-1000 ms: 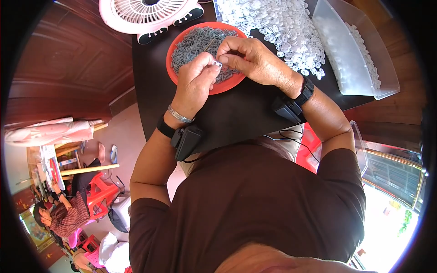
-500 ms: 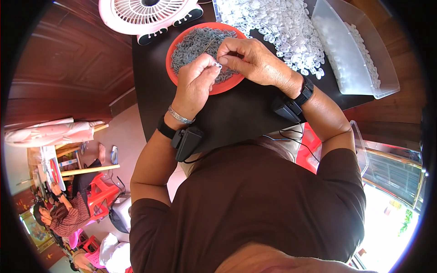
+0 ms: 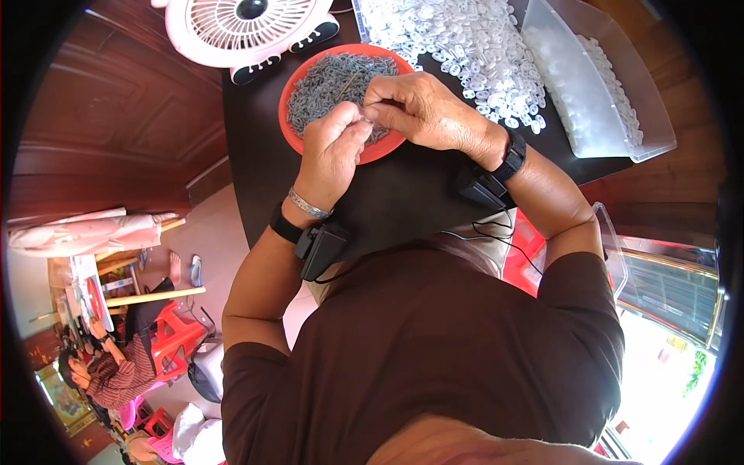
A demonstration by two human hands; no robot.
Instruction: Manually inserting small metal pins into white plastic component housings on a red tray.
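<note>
Both of my hands meet over the near rim of a red bowl filled with small grey pieces, whose kind I cannot make out. My left hand pinches a small white plastic piece between thumb and forefinger, now mostly hidden by the fingertips. Against it, my right hand closes thumb and forefinger on something too small to make out. The two sets of fingertips touch or nearly touch. A thin tan strand lies over the grey pieces, just beyond my fingers.
Beyond my right hand, a heap of white two-holed plastic pieces spreads over the dark table. A translucent bin holding more stands at the right. A pink fan sits at the far left. Another person works at left.
My right fingertips have come in closer to the left ones. The white piece in my left fingers, plain before, is now mostly covered. The whole view has shifted slightly.
</note>
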